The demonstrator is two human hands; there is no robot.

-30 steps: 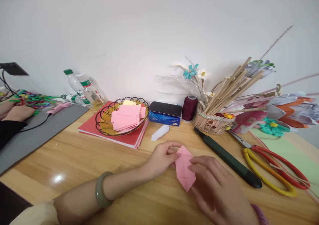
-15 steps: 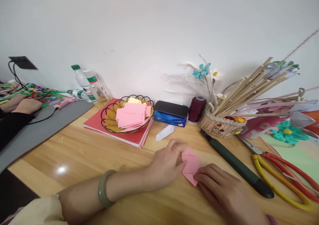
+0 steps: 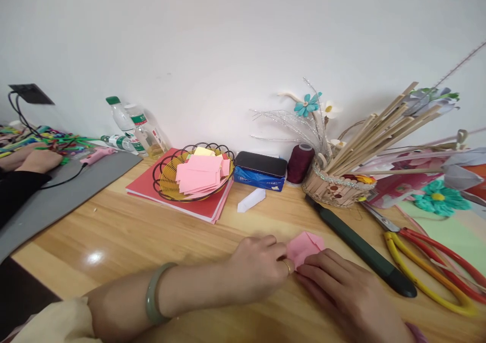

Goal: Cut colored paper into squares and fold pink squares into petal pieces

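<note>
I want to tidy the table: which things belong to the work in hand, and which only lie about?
Belonging to the work:
pink paper, in both hands
pink slips in the basket, probably

Apparently just lying about:
scissors
dark green tool
maroon thread spool
plastic bottles

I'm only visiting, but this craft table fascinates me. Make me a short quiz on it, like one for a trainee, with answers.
1. What do the left hand and right hand both touch?
a) a plastic bottle
b) the pink paper
c) the folded white paper

2. True or false: the yellow basket stands on a red paper stack.

3. Order these from left to right in the picture: scissors, yellow basket, maroon thread spool.

Key:
1. b
2. True
3. Yellow basket, maroon thread spool, scissors
</note>
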